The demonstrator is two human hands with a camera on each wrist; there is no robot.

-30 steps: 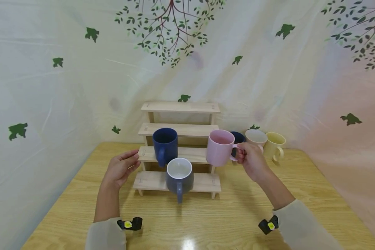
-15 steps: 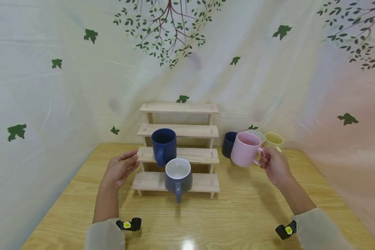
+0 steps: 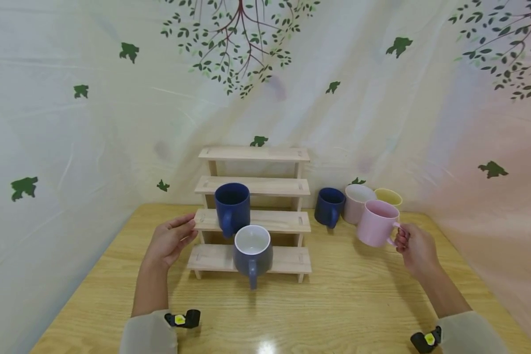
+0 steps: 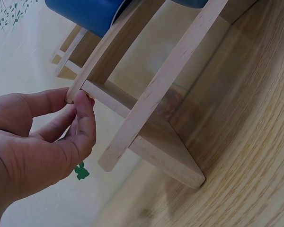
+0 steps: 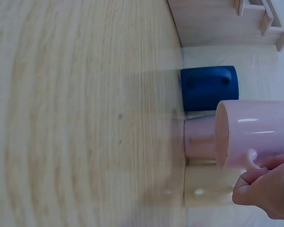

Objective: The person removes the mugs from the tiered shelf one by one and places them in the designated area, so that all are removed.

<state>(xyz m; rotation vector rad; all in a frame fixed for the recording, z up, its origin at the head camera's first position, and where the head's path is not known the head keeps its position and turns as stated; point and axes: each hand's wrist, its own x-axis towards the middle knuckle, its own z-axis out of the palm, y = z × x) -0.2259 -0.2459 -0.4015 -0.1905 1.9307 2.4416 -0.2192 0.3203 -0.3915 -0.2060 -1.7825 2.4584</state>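
Observation:
My right hand (image 3: 418, 250) grips the handle of a pink mug (image 3: 376, 225), which hangs upright above the table in front of a pale pink mug (image 3: 353, 209) and a yellow mug (image 3: 391, 195). In the right wrist view the pink mug (image 5: 255, 132) covers part of those behind it. With thumb and fingertips, my left hand (image 4: 47, 137) pinches the left end of a board on the stepped wooden shelf (image 3: 279, 220). A dark blue mug (image 3: 239, 209) stands on that board. On the lowest step sits a grey-blue mug (image 3: 258, 258) with a white inside, handle facing me.
Another dark blue mug (image 3: 328, 205) stands on the wooden table (image 3: 318, 314) right of the shelf, beside the pale pink mug. A cloth backdrop (image 3: 115, 128) with printed leaves hangs behind the table and along its sides.
My right hand has carried the pink mug rightward and down, away from the shelf to before the mugs at the right. The left hand has stayed on the shelf.

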